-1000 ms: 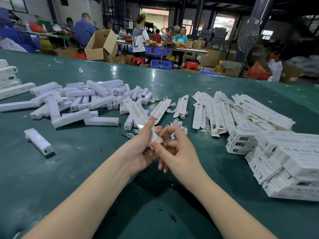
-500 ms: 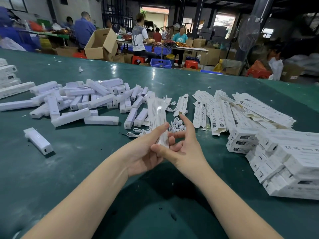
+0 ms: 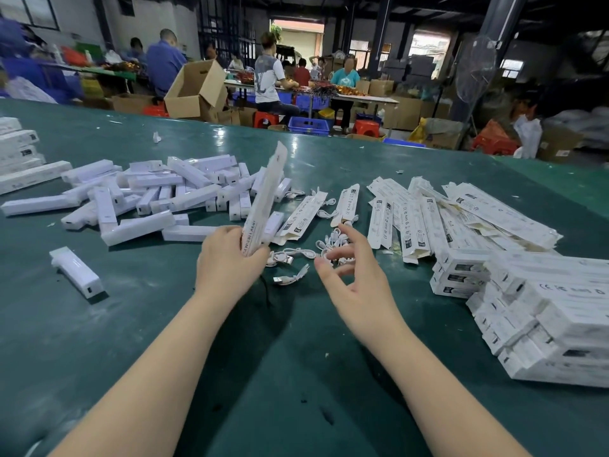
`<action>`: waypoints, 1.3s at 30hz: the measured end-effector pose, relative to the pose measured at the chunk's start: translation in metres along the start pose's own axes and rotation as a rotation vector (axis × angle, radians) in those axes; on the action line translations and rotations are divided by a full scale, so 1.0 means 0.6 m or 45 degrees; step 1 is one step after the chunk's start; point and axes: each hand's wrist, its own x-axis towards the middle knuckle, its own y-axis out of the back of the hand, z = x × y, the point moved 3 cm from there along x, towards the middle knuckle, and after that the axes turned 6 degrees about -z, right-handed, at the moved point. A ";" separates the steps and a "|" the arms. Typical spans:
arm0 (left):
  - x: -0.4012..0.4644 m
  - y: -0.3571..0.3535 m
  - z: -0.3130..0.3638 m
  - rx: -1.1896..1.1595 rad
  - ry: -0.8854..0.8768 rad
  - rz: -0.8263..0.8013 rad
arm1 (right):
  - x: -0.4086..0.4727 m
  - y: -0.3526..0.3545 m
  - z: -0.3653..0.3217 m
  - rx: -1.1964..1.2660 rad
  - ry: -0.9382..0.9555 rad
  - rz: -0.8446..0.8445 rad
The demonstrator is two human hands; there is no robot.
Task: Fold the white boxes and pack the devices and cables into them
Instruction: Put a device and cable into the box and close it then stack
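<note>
My left hand (image 3: 227, 262) grips the lower end of a flat white box (image 3: 265, 199), which stands nearly upright and leans away from me. My right hand (image 3: 354, 275) hovers open over a small heap of white cables (image 3: 333, 242), fingers spread, holding nothing. One coiled cable (image 3: 291, 278) lies between my hands. A pile of white devices (image 3: 158, 196) covers the left of the green table (image 3: 296, 374). Flat unfolded boxes (image 3: 445, 216) lie fanned out to the right. Folded boxes (image 3: 560, 311) are stacked at the right edge.
A single device (image 3: 77, 275) lies alone at the near left. More white boxes (image 3: 19, 153) are stacked at the far left edge. Beyond the table, people work at benches among cardboard cartons (image 3: 194, 90) and blue crates (image 3: 308, 125).
My right hand has let go of the flat box and moved right toward the cables. My left hand has swung the box up from a low slant to nearly upright.
</note>
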 end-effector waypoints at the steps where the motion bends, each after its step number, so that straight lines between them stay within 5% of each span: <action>1: 0.005 -0.005 -0.007 0.044 0.015 -0.071 | 0.001 0.002 0.001 0.008 -0.003 0.005; 4: 0.012 -0.023 -0.020 0.190 0.138 -0.312 | 0.002 0.003 0.001 0.016 -0.014 -0.013; 10: 0.016 -0.020 -0.021 0.141 0.207 -0.280 | 0.002 0.004 -0.002 -0.004 -0.008 -0.030; 17: -0.005 0.035 -0.001 0.099 0.086 0.325 | 0.005 0.019 -0.002 -0.003 -0.006 0.067; 22: -0.030 0.058 0.041 -0.196 -0.272 0.512 | 0.003 0.007 -0.002 -0.125 0.035 0.025; 27: -0.080 0.018 0.110 -0.398 -0.790 0.213 | -0.003 -0.005 -0.012 -0.069 0.117 -0.090; 30: -0.092 -0.007 0.126 -0.545 -0.896 -0.051 | 0.000 0.007 -0.013 -0.058 0.149 -0.035; 35: -0.073 0.005 0.097 -0.450 -0.619 0.249 | 0.005 0.044 -0.009 -0.020 -0.030 0.330; 39: -0.053 -0.004 0.066 -0.036 -0.337 0.073 | 0.002 0.086 -0.012 0.357 -0.009 0.599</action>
